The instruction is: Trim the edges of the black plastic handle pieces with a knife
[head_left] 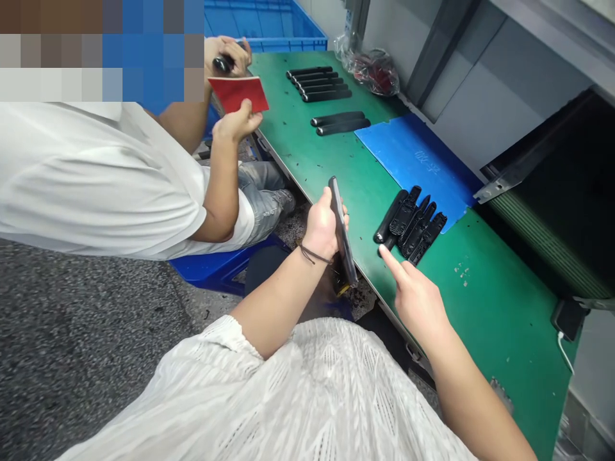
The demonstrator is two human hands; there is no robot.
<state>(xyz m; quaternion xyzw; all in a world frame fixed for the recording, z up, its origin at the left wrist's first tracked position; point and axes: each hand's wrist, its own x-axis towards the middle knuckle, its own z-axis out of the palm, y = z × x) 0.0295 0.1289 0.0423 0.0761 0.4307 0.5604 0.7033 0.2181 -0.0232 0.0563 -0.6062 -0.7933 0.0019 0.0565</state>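
Note:
My left hand (323, 221) is closed around a smartphone (342, 234), a thin dark slab seen nearly edge-on, held up over the table's near edge. With its index finger stretched out and the others curled in, my right hand (418, 294) holds nothing. That fingertip is at the near end of a group of black plastic shell parts (413, 221); whether it touches them I cannot tell. Some of these long parts show a hollow, ribbed inside, while the leftmost has a smooth rounded outside with a shiny end.
A co-worker's hands (237, 121) hold a red sheet (240, 94) and a dark part at the left. Black handle-shaped parts (319, 83) lie in rows on the green table (298, 141). Nearby are a blue board (413, 150), a plastic bag (375, 69) and a blue crate (269, 25).

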